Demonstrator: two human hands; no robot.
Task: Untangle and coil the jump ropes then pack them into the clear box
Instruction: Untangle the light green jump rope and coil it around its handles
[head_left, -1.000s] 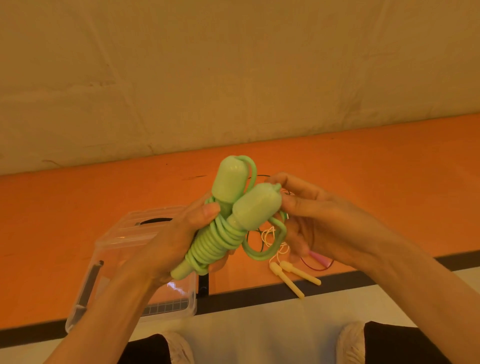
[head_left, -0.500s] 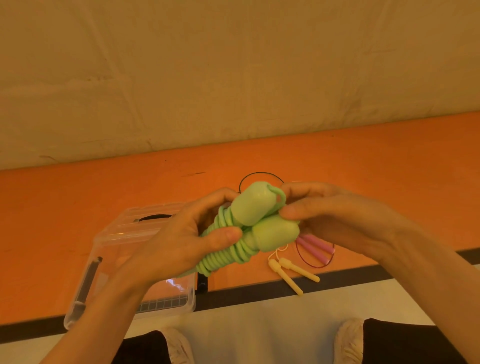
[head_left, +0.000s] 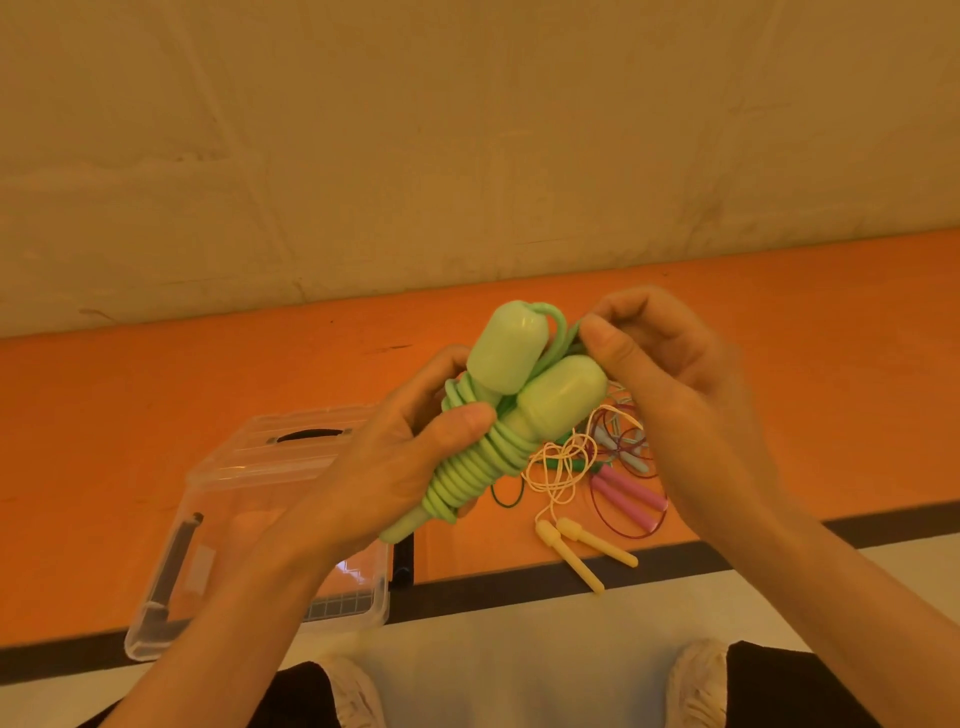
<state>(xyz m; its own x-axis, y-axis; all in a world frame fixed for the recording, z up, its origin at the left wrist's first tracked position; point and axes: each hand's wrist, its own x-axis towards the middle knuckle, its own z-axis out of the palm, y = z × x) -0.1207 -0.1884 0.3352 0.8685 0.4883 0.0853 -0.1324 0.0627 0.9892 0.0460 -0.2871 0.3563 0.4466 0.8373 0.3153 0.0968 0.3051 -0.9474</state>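
Green jump rope (head_left: 498, 415) held above the orange mat (head_left: 156, 415), cord wound round its two handles. Left hand (head_left: 395, 467) grips the wound bundle, thumb across the coils. Right hand (head_left: 670, 364) pinches the loose cord end by the handle tops. Versus half a second ago: bundle tipped back upright, handle tops apart, cord loop showing again at top. Judgement: end being tucked, coil nearly finished. Clear box (head_left: 260, 483) sits lower left, closed. Yellow rope (head_left: 566, 488) and pink rope (head_left: 628, 493) remain tangled on the mat.
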